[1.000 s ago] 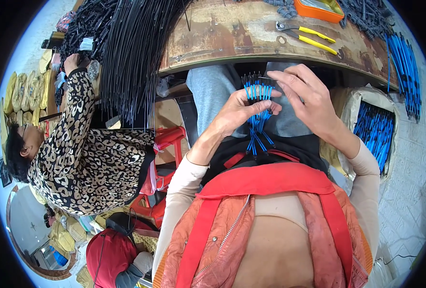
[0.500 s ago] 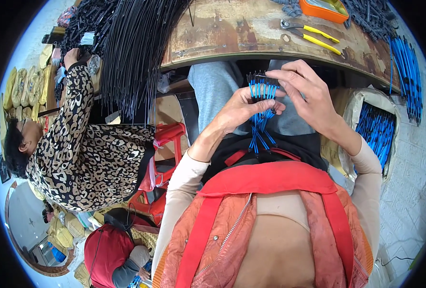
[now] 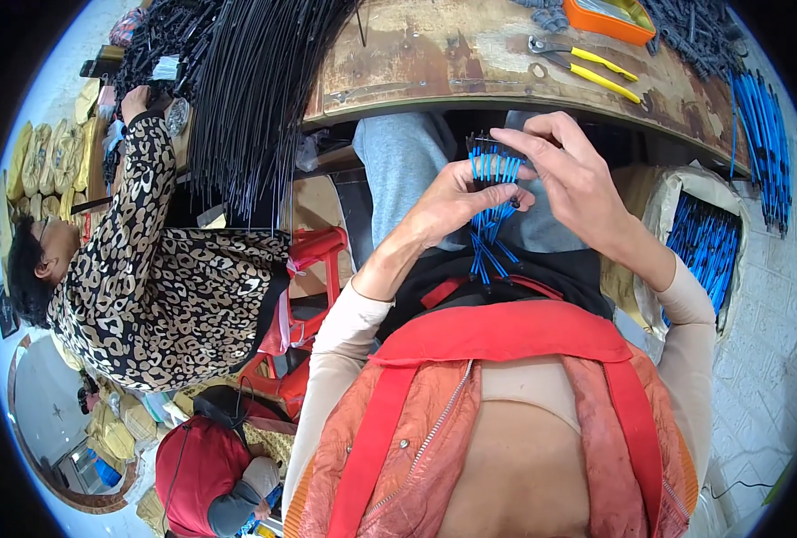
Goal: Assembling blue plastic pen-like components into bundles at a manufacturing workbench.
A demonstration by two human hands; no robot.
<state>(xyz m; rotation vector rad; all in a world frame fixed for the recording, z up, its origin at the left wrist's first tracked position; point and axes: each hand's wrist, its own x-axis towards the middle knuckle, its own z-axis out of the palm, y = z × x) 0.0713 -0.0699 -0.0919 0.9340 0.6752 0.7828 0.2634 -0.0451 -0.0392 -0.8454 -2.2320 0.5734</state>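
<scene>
Head: blue rods (image 3: 487, 229) are clamped by left hand (image 3: 459, 204), seemingly for tip-work; right hand (image 3: 574, 172), grip unclear; steadiness needed next.

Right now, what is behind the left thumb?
Thin blue rods with dark ends show above and below the thumb of the left hand, apparently passing behind it; the stretch it covers cannot be seen.

cream sleeves (image 3: 353, 323) | orange quilted jacket (image 3: 452, 426) | silver zip (image 3: 439, 414) | red straps (image 3: 371, 448) | grey trousers (image 3: 398, 179)
</scene>
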